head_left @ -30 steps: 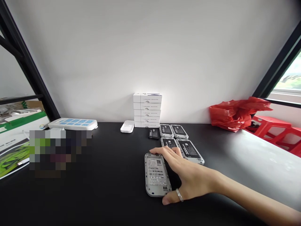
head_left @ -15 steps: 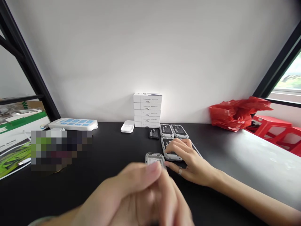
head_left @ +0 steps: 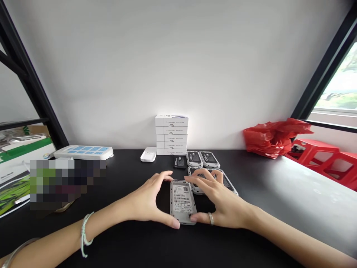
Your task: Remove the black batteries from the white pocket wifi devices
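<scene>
Right at the near side of the black bench (head_left: 125, 167), one grey gadget (head_left: 182, 203) lying flat, barcode label up, with a hand on each side. Left hand (head_left: 147, 195) curved open along its left edge, thumb tip (head_left: 174, 224) down by the lower corner. Right hand (head_left: 223, 203) on the other side, ringed finger (head_left: 210, 219) low by the lower right corner, other fingers spread over the gadgets behind. So: hands apart, gadget between them, still down on the bench by the look of it. Actually clamped or only lightly touching? Can't tell from this angle.

Step in hand, as far as visible: handling that one gadget. Anything this flat would want fingertips under an edge to come up cleanly.

Count time. Five grey gadgets total: the labelled one, plus four with black labels up, in two rows. Back pair (head_left: 201, 159) in clear view, front pair (head_left: 228, 184) partly under the right hand. One loose black battery (head_left: 180, 162) beside them. Five white boxes (head_left: 171, 134) in a stack, one small white case (head_left: 148, 154), one power strip (head_left: 83, 152) with blue switches, one red plastic bag (head_left: 272, 139), and at least two red stools (head_left: 315, 156) past the bench.
</scene>
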A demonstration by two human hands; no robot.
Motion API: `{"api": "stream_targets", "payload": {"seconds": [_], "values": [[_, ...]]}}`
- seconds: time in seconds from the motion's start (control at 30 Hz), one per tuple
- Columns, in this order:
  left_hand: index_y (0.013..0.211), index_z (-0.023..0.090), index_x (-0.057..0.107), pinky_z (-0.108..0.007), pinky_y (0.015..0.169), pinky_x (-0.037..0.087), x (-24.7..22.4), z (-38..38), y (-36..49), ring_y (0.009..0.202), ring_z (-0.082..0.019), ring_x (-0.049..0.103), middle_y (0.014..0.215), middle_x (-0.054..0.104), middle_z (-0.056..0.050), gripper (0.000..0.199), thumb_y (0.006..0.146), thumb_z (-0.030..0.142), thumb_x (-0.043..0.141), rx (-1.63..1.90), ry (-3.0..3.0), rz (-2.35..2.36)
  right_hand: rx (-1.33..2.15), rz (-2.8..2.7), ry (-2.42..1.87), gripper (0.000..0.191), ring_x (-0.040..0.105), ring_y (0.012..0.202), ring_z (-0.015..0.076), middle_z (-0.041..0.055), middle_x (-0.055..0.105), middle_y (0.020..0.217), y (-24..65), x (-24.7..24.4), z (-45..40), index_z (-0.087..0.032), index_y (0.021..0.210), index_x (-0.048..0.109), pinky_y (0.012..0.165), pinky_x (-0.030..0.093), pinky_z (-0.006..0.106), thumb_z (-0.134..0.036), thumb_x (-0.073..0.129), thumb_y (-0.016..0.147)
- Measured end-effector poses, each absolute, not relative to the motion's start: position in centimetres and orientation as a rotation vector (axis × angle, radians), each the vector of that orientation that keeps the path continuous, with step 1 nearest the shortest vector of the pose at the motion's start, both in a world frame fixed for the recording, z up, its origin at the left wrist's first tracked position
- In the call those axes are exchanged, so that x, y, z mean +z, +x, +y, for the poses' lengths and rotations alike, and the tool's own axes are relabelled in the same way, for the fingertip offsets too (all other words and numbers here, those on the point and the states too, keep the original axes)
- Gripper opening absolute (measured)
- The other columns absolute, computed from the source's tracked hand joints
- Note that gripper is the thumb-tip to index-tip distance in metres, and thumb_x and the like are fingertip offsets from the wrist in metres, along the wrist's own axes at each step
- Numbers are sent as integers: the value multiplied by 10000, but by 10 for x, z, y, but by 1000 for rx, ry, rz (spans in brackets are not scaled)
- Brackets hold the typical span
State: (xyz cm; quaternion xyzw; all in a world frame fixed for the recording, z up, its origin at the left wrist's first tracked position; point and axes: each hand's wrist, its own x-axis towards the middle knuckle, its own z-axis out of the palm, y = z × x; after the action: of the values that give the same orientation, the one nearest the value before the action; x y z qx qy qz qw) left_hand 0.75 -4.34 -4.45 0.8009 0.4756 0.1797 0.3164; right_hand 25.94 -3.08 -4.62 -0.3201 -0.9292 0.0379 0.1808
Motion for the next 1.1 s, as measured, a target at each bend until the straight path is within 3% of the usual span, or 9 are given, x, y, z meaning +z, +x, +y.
{"api": "stream_targets", "payload": {"seconds": [0.13,0.2,0.27,0.37,0.57,0.7,0.87,1.1], "values": [[1322,209,405,-395,990,408,-39,-3,13,1247,-253,440,1359,471,-103,580,872,574,428,598,2148,1276,96,-2643,-906,870,388,1195,385,192,563,1185,261,-46,-29,-151,1350,399,956,259,583,-711,572,707],[1248,177,481,-397,1000,390,-39,25,17,1224,-264,460,1341,484,-114,511,860,509,484,621,2386,1331,76,-2640,-908,902,386,1198,400,201,558,1198,261,-46,-30,-158,1358,389,966,229,607,-728,577,684],[1253,191,483,-392,1046,335,-39,52,21,1253,-272,427,1362,467,-100,548,789,457,603,606,2473,1291,45,-2633,-908,944,384,1201,411,206,553,1206,261,-45,-32,-158,1358,380,972,207,622,-749,585,652],[1236,203,493,-373,1008,370,-39,82,28,1207,-282,466,1325,489,-100,666,671,479,712,563,2527,1235,33,-2627,-909,950,383,1208,396,203,544,1212,260,-45,-35,-147,1344,375,983,192,616,-759,580,647],[1148,188,500,-341,870,453,-38,94,34,1028,-256,565,1101,589,-91,722,585,573,735,524,2539,1224,109,-2628,-900,869,389,1204,351,180,535,1208,257,-44,-36,-147,1325,359,992,186,587,-721,567,706],[1164,192,414,-359,841,460,-36,78,28,979,-248,570,1051,576,-86,747,589,543,738,591,2517,1295,104,-2623,-917,831,396,1205,359,187,536,1218,256,-43,-38,-147,1318,338,990,167,602,-697,556,735],[1127,241,357,-381,858,455,-25,30,27,1001,-246,561,1037,573,-53,717,589,513,746,679,2460,1303,124,-2554,-966,719,481,1092,323,139,543,1159,255,-44,-40,-192,1192,384,967,230,554,-669,614,706],[1136,290,358,-418,846,462,-19,-28,35,1063,-295,533,1098,538,-52,739,560,494,775,522,2328,1251,84,-2532,-1019,707,489,1070,313,109,530,1162,255,-44,-40,-223,1151,354,938,271,535,-652,656,677]]}}
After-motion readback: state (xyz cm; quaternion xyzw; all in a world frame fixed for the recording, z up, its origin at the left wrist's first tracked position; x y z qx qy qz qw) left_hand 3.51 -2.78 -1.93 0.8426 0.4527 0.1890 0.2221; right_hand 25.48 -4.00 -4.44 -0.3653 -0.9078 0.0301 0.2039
